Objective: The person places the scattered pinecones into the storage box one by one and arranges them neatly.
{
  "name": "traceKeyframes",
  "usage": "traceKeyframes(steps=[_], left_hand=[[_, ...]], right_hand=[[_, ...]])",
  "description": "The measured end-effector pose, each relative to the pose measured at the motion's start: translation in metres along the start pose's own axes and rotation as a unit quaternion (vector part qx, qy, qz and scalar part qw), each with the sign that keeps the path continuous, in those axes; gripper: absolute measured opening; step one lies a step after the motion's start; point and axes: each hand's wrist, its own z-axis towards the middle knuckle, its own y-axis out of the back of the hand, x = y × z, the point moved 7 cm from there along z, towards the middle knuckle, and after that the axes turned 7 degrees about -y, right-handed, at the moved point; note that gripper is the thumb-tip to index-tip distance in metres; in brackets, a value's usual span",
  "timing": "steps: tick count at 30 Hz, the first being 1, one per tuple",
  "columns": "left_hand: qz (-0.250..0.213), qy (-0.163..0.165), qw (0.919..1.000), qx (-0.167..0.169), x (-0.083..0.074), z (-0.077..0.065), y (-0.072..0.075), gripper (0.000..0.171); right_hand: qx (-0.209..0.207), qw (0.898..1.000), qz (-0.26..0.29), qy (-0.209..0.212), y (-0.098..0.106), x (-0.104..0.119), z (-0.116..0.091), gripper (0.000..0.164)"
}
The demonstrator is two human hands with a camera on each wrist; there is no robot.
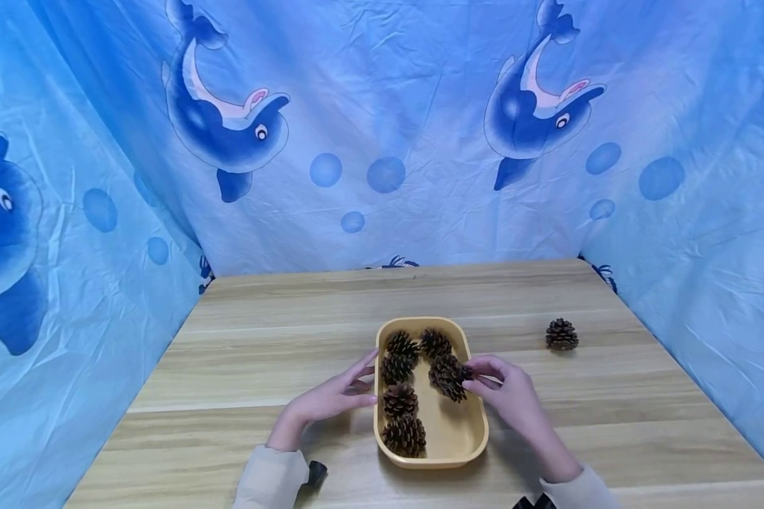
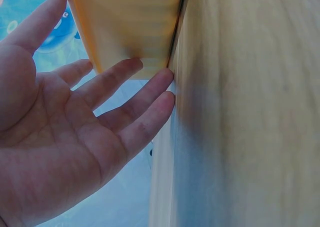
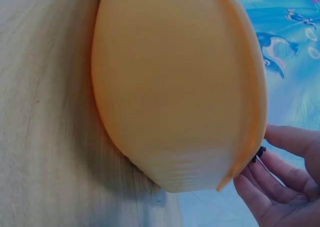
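A yellow rectangular tub (image 1: 429, 463) with rounded corners stands on the table. Inside it, several brown pine cones (image 1: 400, 400) line the left side, and another pine cone (image 1: 435, 343) lies at the back right. My right hand (image 1: 506, 392) reaches over the right rim and pinches a pine cone (image 1: 448, 377) inside the tub; in the right wrist view the tub's wall hides most of that cone. At the tub's left side, my left hand (image 2: 75, 112) has its fingers spread, with fingertips right at the outer wall and rim.
One more pine cone (image 1: 562, 334) stands on the wooden table (image 1: 261, 367) to the right of the tub. Blue dolphin-print cloth (image 1: 382, 127) hangs behind the table and along both sides.
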Motion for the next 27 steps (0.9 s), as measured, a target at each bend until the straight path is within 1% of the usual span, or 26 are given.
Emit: traceKeyframes(steps=[4,11,19,24,27], left_hand=[[0.001,0.0,1.0,-0.002,0.0,-0.0001,0.0,0.086],[0.003,0.001,1.0,-0.001,0.0007,-0.0001,-0.0001,0.086],[0.005,0.001,1.0,-0.002,0.0011,0.0004,-0.0003,0.086],[0.004,-0.001,1.0,-0.001,0.0008,0.0008,-0.0005,0.086],[0.002,0.0,1.0,0.0,0.0001,0.0007,-0.0003,0.087]], right_hand=[[-0.004,1.0,-0.004,0.006,-0.0018,0.0023,-0.0009,0.036],[0.004,1.0,-0.011,0.008,-0.0067,0.0036,-0.0015,0.037],[0.0,0.999,-0.036,0.005,-0.0072,0.0017,-0.0007,0.04],[0.006,0.999,-0.044,0.002,-0.0086,-0.0001,-0.0002,0.043],[0.007,0.998,-0.054,0.009,-0.01,0.0008,-0.0004,0.044]])
